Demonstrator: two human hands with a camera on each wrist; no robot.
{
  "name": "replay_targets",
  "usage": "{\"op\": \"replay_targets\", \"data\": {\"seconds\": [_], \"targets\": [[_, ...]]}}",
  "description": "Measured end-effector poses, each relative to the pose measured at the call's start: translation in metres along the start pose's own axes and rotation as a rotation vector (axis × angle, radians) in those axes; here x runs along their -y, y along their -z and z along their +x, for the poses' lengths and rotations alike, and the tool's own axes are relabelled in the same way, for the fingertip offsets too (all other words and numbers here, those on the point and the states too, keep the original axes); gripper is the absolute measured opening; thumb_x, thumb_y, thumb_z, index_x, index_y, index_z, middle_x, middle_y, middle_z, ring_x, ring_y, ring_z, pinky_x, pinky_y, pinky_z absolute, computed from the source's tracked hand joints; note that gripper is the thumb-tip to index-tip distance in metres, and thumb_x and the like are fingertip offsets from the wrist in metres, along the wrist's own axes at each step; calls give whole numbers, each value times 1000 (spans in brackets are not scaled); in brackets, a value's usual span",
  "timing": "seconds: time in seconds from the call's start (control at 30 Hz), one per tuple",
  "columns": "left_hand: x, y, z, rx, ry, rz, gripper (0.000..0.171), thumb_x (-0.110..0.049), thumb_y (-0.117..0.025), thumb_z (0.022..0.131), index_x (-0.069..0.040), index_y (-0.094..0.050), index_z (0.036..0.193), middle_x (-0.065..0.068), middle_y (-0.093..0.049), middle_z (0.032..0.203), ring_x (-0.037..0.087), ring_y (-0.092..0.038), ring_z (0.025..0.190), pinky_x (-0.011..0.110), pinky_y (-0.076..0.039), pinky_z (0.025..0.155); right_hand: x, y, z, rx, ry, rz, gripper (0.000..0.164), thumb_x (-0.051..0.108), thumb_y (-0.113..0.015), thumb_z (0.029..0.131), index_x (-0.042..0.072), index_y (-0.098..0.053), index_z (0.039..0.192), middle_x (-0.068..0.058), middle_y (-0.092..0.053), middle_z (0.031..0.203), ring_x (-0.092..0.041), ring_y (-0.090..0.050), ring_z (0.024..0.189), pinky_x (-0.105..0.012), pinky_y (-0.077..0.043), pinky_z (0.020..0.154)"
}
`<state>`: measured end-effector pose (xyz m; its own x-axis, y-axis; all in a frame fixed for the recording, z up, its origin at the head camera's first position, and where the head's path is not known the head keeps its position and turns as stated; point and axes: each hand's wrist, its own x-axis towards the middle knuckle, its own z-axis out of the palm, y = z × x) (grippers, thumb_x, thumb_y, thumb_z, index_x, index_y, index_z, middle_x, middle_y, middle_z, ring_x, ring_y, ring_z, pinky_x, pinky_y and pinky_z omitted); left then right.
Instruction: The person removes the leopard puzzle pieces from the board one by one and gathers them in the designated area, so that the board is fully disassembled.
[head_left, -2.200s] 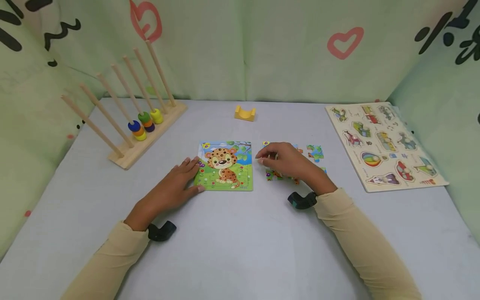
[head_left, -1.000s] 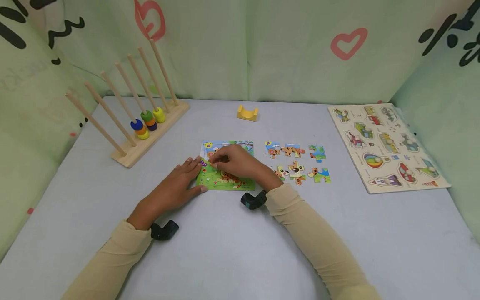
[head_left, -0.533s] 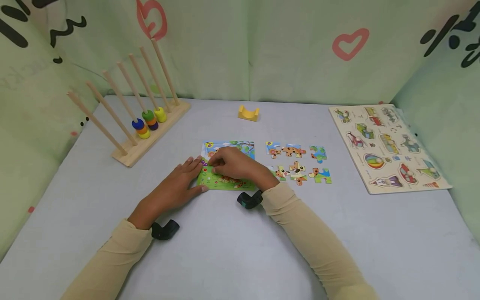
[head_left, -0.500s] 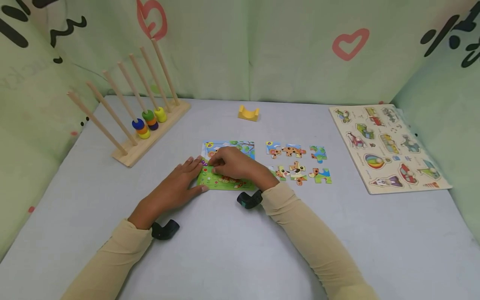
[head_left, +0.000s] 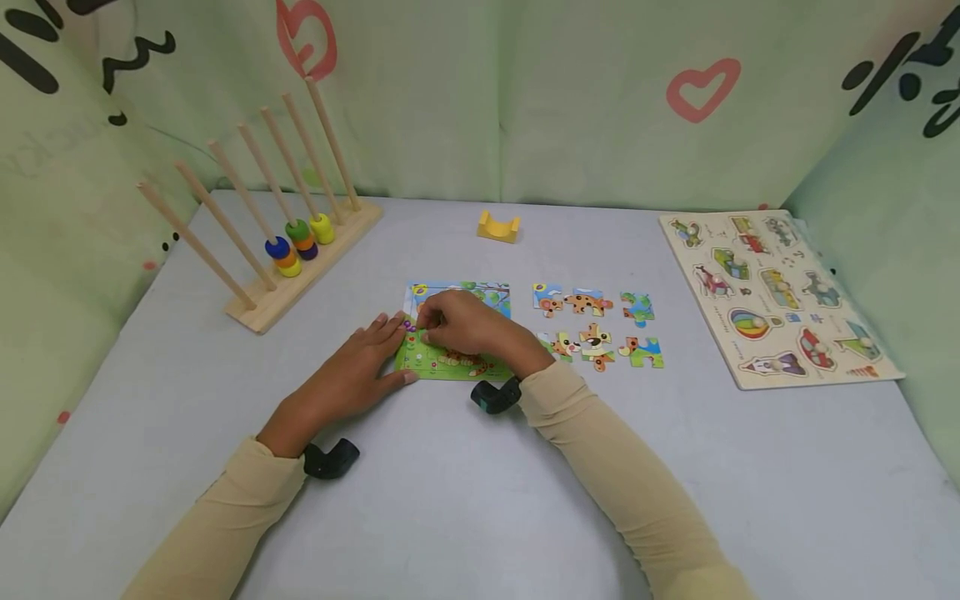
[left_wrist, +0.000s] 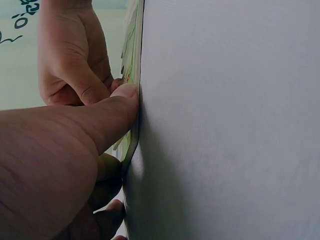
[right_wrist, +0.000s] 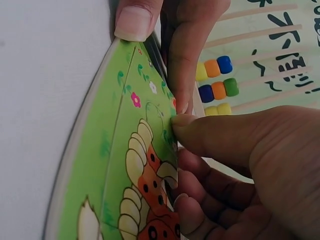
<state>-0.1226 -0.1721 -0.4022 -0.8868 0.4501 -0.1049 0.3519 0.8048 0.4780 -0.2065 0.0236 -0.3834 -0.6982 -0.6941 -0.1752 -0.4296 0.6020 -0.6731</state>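
A leopard jigsaw board (head_left: 450,367) lies flat at the table's middle. My left hand (head_left: 393,350) rests flat against its left edge, fingers straight, and its thumb (left_wrist: 117,107) presses the near edge (left_wrist: 136,75). My right hand (head_left: 426,327) is curled over the board's left half. It pinches a green jigsaw piece (right_wrist: 145,165) with leopard paws, thumb (right_wrist: 210,135) on the piece's edge and fingers curled under it. The hand hides most of the leopard picture. Several loose pieces (head_left: 596,327) lie in two rows right of the board.
A wooden rod rack (head_left: 300,262) with coloured rings (head_left: 296,242) stands at the back left. A small yellow block (head_left: 497,226) sits at the back middle. A wooden peg puzzle (head_left: 780,292) lies at the right. Green cloth walls close in three sides.
My right hand left the loose pieces and came left onto the board, then crept slightly further left in the last half second. The left hand has stayed put.
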Motion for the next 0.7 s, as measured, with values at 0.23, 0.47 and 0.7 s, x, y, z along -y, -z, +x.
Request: {"op": "replay_targets", "data": {"seconds": [0.23,0.47,0.7], "targets": [[0,0,0,-2,-5,4,73,-32,-64,95,6,-32,148,17,-23,157,37,-15,145,54,-16,114,-4,3,-1,41,45,0,16,7,-65,94,5,-71,109,-2,-65,93,-13,-56,84,-25,-47,78],[1,0,0,-4,-4,7,73,-34,-63,96,5,-32,148,17,-24,157,36,-15,145,54,-17,114,-9,5,-1,79,81,18,20,6,-64,94,3,-71,113,-4,-64,97,-14,-57,88,-26,-47,81],[0,1,0,8,6,7,73,-34,-63,96,5,-31,149,16,-22,158,35,-13,145,54,-15,114,-15,5,2,80,69,95,16,5,-63,94,3,-69,109,-3,-65,96,-14,-58,88,-25,-47,81]]}}
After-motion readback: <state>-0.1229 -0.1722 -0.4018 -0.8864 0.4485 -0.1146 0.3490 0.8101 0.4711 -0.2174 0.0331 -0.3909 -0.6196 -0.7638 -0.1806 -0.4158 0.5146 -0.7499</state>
